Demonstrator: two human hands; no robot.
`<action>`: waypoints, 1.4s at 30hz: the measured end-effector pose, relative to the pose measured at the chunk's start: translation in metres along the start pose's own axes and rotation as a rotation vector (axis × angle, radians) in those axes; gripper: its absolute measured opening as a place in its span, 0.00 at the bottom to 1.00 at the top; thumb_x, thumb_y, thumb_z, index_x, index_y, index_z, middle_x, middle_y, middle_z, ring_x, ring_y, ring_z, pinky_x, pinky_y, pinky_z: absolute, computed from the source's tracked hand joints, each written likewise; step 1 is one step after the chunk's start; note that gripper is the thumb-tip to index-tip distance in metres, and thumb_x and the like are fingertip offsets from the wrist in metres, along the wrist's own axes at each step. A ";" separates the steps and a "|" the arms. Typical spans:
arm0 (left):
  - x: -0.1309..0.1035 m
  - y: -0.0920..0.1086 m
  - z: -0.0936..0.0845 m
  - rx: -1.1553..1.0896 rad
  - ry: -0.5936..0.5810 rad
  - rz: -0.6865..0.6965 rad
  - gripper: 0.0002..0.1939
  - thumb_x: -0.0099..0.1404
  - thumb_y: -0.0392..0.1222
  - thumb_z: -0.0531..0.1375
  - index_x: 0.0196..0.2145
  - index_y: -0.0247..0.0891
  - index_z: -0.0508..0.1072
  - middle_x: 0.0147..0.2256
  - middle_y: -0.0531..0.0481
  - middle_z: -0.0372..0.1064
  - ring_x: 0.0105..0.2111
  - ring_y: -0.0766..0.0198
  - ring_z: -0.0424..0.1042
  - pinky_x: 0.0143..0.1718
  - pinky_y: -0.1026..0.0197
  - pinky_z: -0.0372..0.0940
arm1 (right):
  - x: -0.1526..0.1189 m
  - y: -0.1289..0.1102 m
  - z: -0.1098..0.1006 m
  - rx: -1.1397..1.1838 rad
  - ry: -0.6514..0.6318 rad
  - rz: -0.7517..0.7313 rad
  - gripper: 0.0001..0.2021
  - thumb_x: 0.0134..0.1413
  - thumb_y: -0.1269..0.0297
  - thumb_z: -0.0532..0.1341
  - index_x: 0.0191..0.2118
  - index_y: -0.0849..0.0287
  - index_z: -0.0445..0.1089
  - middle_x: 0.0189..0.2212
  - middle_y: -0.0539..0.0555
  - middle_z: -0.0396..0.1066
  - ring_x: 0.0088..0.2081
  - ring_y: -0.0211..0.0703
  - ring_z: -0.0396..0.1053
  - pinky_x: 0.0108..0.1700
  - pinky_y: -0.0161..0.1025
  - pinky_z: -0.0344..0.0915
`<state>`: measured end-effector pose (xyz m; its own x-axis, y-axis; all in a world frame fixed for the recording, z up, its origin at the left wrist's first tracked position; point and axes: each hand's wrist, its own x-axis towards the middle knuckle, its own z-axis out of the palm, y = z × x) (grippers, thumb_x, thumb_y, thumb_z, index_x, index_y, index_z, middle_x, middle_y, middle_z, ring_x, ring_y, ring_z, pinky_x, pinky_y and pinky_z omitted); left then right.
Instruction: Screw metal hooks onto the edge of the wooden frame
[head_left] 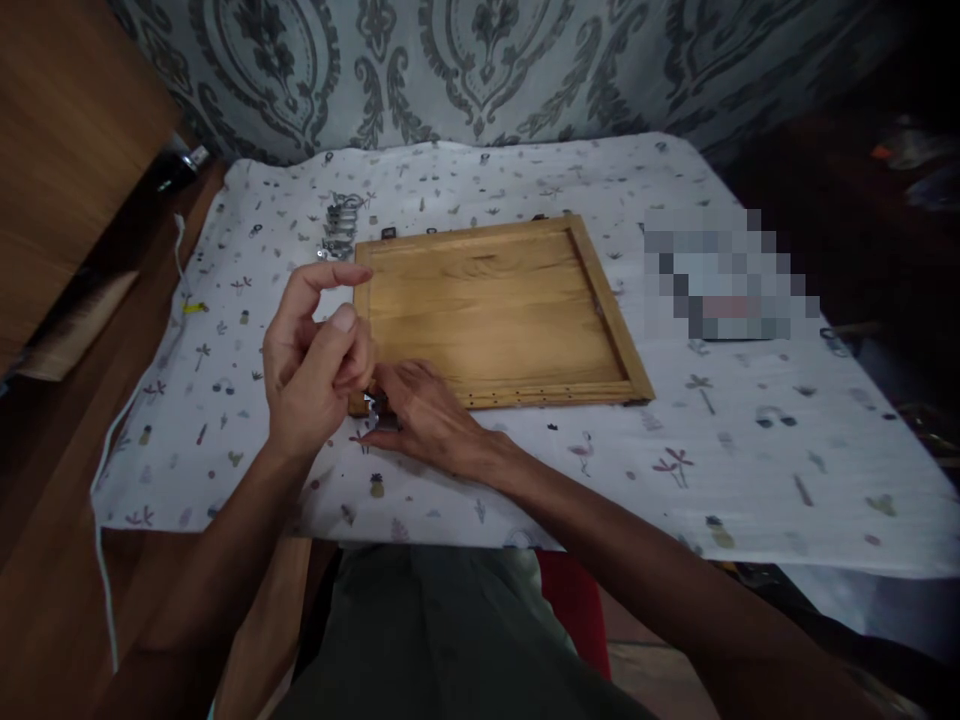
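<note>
A shallow wooden frame with a recessed panel (495, 310) lies on the cloth in front of me, its front edge showing a row of small dark holes. At its front left corner, my right hand (431, 410) is closed around a small shiny metal fitting (381, 412), with the thumb below and the fingers above. Just left of it, my left hand (319, 350) is raised by the frame's left side. Its index finger stretches out, while the thumb and other fingers are curled together. What the curled fingers hold, if anything, is hidden.
Several small metal fittings (341, 225) lie in a row behind the frame's left corner. A blurred-out flat item (724, 285) is to the right. The printed white cloth (480, 470) covers the table; a white cord (96, 530) hangs over its left edge. Patterned fabric (480, 70) rises behind.
</note>
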<state>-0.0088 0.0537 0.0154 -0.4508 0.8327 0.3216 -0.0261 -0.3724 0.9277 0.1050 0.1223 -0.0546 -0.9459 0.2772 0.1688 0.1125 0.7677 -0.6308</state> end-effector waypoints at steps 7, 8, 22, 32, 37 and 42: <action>0.009 0.000 -0.013 -0.034 -0.108 -0.043 0.09 0.64 0.43 0.67 0.42 0.40 0.76 0.15 0.63 0.49 0.13 0.72 0.44 0.15 0.67 0.46 | 0.000 -0.001 0.001 -0.020 0.017 0.016 0.30 0.55 0.58 0.73 0.58 0.61 0.63 0.47 0.63 0.75 0.50 0.57 0.71 0.52 0.50 0.63; 0.008 -0.001 -0.013 -0.020 -0.074 -0.032 0.09 0.65 0.44 0.67 0.42 0.40 0.76 0.16 0.62 0.52 0.14 0.71 0.47 0.15 0.67 0.48 | 0.001 -0.002 0.000 -0.023 0.018 0.021 0.30 0.55 0.57 0.73 0.58 0.61 0.63 0.47 0.63 0.75 0.51 0.57 0.71 0.52 0.51 0.63; 0.005 -0.005 -0.001 -0.035 -0.029 -0.010 0.08 0.66 0.47 0.65 0.39 0.40 0.74 0.15 0.64 0.45 0.14 0.72 0.41 0.16 0.67 0.44 | 0.002 -0.003 0.000 -0.038 -0.001 0.032 0.32 0.55 0.56 0.73 0.58 0.64 0.62 0.47 0.66 0.76 0.50 0.59 0.72 0.52 0.52 0.63; 0.000 0.001 -0.006 -0.037 -0.074 -0.017 0.08 0.65 0.45 0.66 0.39 0.40 0.75 0.15 0.64 0.46 0.13 0.72 0.42 0.16 0.67 0.45 | 0.003 0.001 0.004 -0.015 0.016 0.017 0.32 0.54 0.55 0.74 0.58 0.62 0.63 0.48 0.65 0.76 0.50 0.58 0.72 0.52 0.52 0.64; -0.004 0.018 -0.010 -0.054 0.033 0.092 0.02 0.66 0.40 0.65 0.36 0.40 0.77 0.14 0.62 0.45 0.14 0.72 0.39 0.16 0.65 0.43 | 0.001 0.004 0.007 0.021 0.049 0.010 0.35 0.54 0.56 0.74 0.62 0.62 0.62 0.54 0.67 0.75 0.56 0.60 0.70 0.57 0.56 0.62; -0.007 0.018 -0.012 -0.067 0.036 0.117 0.03 0.66 0.38 0.64 0.37 0.39 0.78 0.14 0.62 0.44 0.14 0.72 0.39 0.15 0.65 0.42 | 0.001 0.006 0.010 0.032 0.057 0.005 0.36 0.53 0.55 0.74 0.62 0.62 0.63 0.53 0.67 0.75 0.55 0.60 0.71 0.56 0.57 0.63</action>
<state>-0.0167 0.0362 0.0281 -0.4860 0.7673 0.4183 -0.0304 -0.4932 0.8694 0.1020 0.1219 -0.0658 -0.9263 0.3142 0.2081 0.1064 0.7477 -0.6555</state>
